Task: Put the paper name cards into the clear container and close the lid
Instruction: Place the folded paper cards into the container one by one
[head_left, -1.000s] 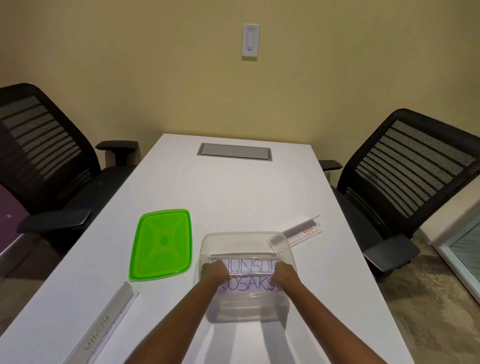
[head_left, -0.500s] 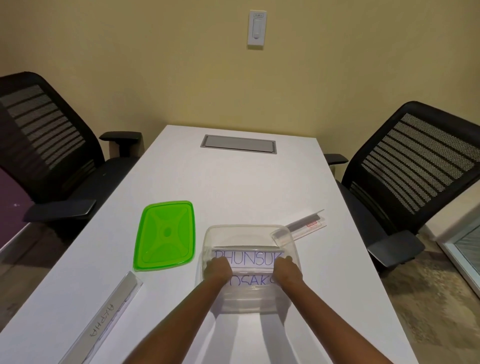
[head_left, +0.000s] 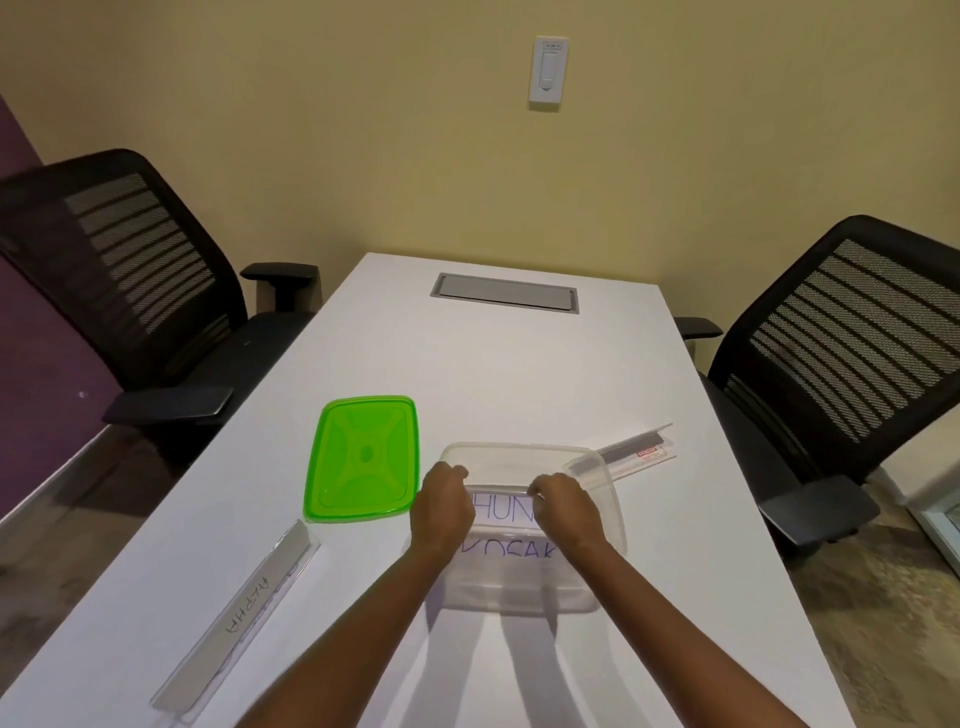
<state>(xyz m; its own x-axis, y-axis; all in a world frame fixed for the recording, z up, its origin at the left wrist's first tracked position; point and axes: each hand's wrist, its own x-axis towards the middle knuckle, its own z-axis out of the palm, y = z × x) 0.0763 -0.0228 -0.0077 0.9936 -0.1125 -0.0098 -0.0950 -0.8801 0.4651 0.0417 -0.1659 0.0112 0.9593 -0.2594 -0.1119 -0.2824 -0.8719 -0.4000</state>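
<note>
A clear plastic container (head_left: 519, 453) stands on the white table in front of me. Inside it lie paper name cards with blue handwriting (head_left: 506, 512). My left hand (head_left: 441, 506) and my right hand (head_left: 563, 506) both reach into the container, fingers curled on the top edge of the upper card. The green lid (head_left: 363, 457) lies flat on the table to the container's left. A name card in a clear holder marked ALPHA (head_left: 241, 613) lies at the near left. Another clear holder with a red label (head_left: 639, 453) lies beyond the container's right corner.
The white table (head_left: 493, 374) has a grey cable hatch (head_left: 504, 292) at its far end. Black mesh chairs stand on the left (head_left: 130, 270) and right (head_left: 841, 364). A yellow wall with a switch (head_left: 548, 73) closes the room.
Both hands have slid further into the container along the card and now cover more of the writing. The camera has tilted, so the scene sits lower in view.
</note>
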